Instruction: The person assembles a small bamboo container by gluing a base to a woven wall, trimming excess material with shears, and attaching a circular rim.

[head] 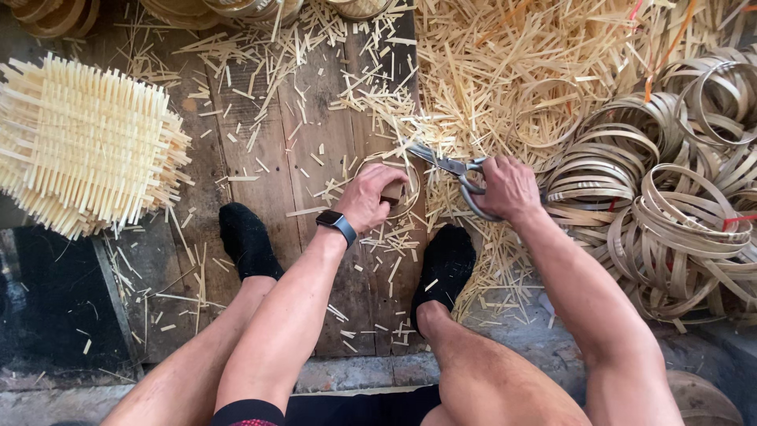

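Note:
My left hand (369, 195), with a dark watch (337, 223) on the wrist, grips a thin bamboo ring (412, 185) low over the wooden floor boards (276, 166). My right hand (509, 188) holds grey metal scissors (451, 167) by their handles; the blades point up and left, just above the ring. Both hands work between my feet in black socks (246, 239).
Pale bamboo offcuts (505, 71) lie heaped at the top and right. A tangle of bamboo strip rings (670, 205) fills the right side. A stack of woven bamboo mats (79, 146) sits at the left. More rings line the top edge.

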